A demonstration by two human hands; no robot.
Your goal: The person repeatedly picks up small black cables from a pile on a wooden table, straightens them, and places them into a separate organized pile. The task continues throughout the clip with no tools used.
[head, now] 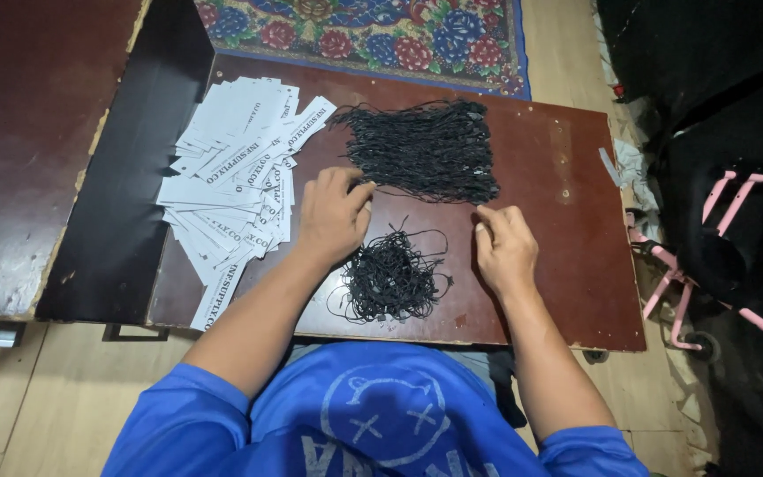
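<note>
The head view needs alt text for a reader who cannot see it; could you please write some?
A person's left hand and right hand pick at the near edge of a large bundle of black strings on a dark red wooden board, with a small tangled black string pile between them and white paper tags left.

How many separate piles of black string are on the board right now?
2. The large flat bundle lies at the far side of the brown board, with both hands at its near edge. The small tangled pile sits between the left hand and right hand.
</note>
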